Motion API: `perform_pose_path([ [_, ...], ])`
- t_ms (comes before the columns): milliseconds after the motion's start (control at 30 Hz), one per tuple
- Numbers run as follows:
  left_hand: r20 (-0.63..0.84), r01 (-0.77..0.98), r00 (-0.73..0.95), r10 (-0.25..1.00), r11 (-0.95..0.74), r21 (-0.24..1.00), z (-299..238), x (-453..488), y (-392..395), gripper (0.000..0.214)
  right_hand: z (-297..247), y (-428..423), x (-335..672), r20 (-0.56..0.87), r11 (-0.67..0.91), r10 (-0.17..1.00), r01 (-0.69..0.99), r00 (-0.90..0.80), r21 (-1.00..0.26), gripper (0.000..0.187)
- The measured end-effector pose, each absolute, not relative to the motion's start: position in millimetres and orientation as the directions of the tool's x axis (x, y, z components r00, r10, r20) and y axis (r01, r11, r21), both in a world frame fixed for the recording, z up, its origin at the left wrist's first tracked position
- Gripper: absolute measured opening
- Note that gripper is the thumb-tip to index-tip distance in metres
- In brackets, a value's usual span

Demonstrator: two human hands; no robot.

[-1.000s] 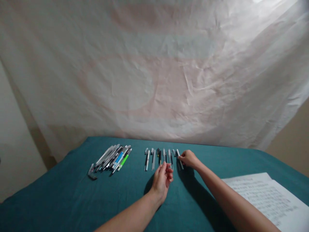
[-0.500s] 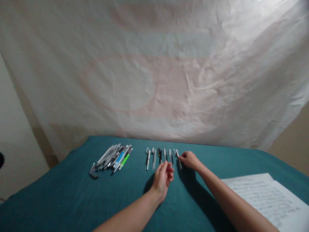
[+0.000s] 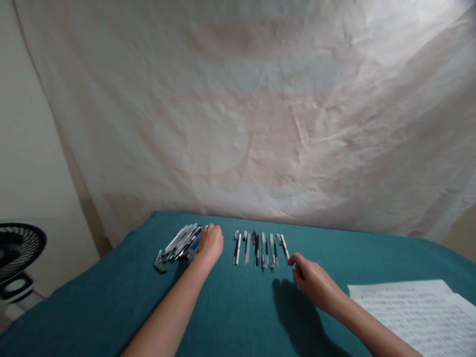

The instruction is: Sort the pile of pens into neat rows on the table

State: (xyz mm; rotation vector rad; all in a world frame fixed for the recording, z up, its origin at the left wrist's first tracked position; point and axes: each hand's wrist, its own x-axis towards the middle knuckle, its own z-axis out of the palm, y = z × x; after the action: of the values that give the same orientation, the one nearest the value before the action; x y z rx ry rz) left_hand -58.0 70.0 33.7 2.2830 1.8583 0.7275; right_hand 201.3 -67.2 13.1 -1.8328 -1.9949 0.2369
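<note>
My left hand (image 3: 211, 243) is over the right side of a pile of pens (image 3: 179, 243), its back toward me. Its fingers point into the pile and are hidden, so I cannot tell whether they grip a pen. My right hand (image 3: 310, 277) hovers above the cloth, fingers curled in, with no object visible in them. Its fingertips come close to the lower end of a white pen (image 3: 284, 247), the rightmost in a row. To the left of that one lie several more pens, among them a black pen (image 3: 257, 249) and a white-and-dark pen (image 3: 238, 249).
A dark green cloth (image 3: 230, 307) covers the table. Handwritten paper sheets (image 3: 412, 307) lie at the right front. A black fan (image 3: 20, 248) stands off the table at the left, and a pale sheet (image 3: 267, 114) hangs behind.
My left hand has moved from in front of the row leftward to the pile. My right hand has let go of the rightmost pen and drawn back toward me. The view has turned slightly left.
</note>
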Motion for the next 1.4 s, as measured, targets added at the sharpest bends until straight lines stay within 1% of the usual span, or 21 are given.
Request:
perform_pose_path([
  [100, 0.334, 0.946, 0.026, 0.942, -0.131, 0.296, 29, -79, 80, 0.026, 11, -76, 210, 0.192, 0.093, 0.981, 0.947, -0.034, -0.306, 0.02],
  [200, 0.381, 0.988, -0.075, 0.921, 0.018, 0.152, 18, -86, 86, 0.038, 1, -81, 227, 0.254, 0.015, 0.967, 0.984, 0.032, -0.18, 0.024],
  [267, 0.425, 0.994, -0.102, 0.9, 0.081, 0.068, 9, -86, 88, 0.046, -7, -84, 241, 0.274, -0.027, 0.96, 0.994, 0.056, -0.109, 0.029],
  [367, 0.441, 0.995, -0.1, 0.892, 0.098, 0.026, -6, -81, 89, 0.054, -18, -94, 259, 0.262, -0.056, 0.963, 0.996, 0.071, -0.063, 0.034],
  [533, 0.363, 0.996, -0.093, 0.927, 0.093, 0.019, -21, -68, 89, 0.053, -22, -115, 278, 0.207, -0.06, 0.975, 0.995, 0.076, -0.084, 0.035],
  [700, 0.319, 0.996, -0.092, 0.943, 0.089, 0.025, -24, -60, 88, 0.044, -31, -131, 300, 0.238, -0.08, 0.966, 0.991, 0.103, -0.106, 0.035],
  [833, 0.333, 0.996, -0.087, 0.939, 0.083, 0.026, -19, -59, 85, 0.042, -42, -139, 319, 0.206, -0.082, 0.973, 0.992, 0.1, -0.097, 0.04],
  [900, 0.344, 0.997, -0.074, 0.936, 0.07, 0.024, -14, -60, 83, 0.04, -45, -142, 325, 0.197, -0.057, 0.978, 0.993, 0.076, -0.099, 0.041],
  [1033, 0.359, 0.999, -0.043, 0.932, 0.04, 0.016, -2, -62, 78, 0.031, -44, -144, 328, 0.224, 0.005, 0.974, 0.993, 0.021, -0.114, 0.041],
  [1167, 0.381, 1.0, -0.005, 0.925, 0.007, -0.005, 3, -62, 75, 0.028, -41, -141, 329, 0.245, -0.01, 0.969, 0.995, 0.033, -0.095, 0.039],
  [1267, 0.392, 1.0, -0.004, 0.92, 0.014, -0.023, 3, -61, 75, 0.028, -37, -139, 330, 0.258, -0.033, 0.965, 0.996, 0.053, -0.082, 0.036],
  [1400, 0.402, 0.999, 0.009, 0.915, 0.009, -0.043, 1, -60, 77, 0.028, -29, -137, 334, 0.274, -0.069, 0.957, 0.993, 0.093, -0.093, 0.033],
])
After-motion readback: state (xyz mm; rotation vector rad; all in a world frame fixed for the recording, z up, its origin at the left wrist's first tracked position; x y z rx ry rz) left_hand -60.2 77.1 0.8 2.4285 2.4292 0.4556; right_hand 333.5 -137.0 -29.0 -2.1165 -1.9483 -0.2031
